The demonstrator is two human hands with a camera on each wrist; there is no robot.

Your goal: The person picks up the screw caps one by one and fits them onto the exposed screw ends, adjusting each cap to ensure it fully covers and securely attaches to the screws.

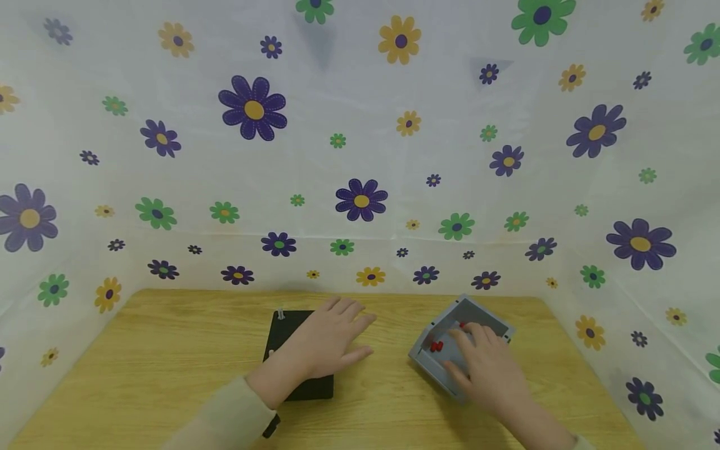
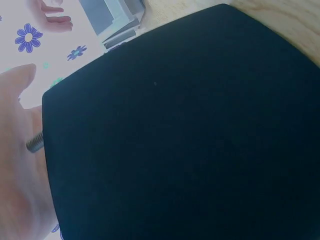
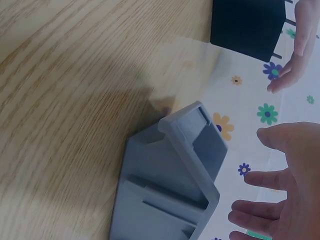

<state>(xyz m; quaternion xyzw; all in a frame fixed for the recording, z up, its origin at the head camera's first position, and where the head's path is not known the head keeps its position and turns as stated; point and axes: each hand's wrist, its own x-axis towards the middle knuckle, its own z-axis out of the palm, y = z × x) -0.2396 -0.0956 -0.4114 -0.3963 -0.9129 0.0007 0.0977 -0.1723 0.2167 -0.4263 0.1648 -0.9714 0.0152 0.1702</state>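
Observation:
A black box (image 1: 315, 389) stands on the table left of centre, and a light upright post (image 1: 280, 314) rises from its far left corner. My left hand (image 1: 332, 340) stretches over the box with straight, spread fingers, gripping nothing. The left wrist view shows a threaded bolt (image 2: 35, 142) between the box edge and the palm. On the right sits a grey open bin (image 1: 436, 377), turned at an angle, with small red pieces (image 1: 436, 346) inside. Above the bin hovers my right hand (image 1: 489, 369), its fingers spread and slightly bent, apparently holding nothing; it hides part of the bin's inside.
Both things stand on a wood-grain table (image 1: 169, 362). A flower-printed curtain (image 1: 315, 175) encloses its back and sides. A small dark piece (image 1: 271, 427) shows near the left sleeve, at the front of the black box.

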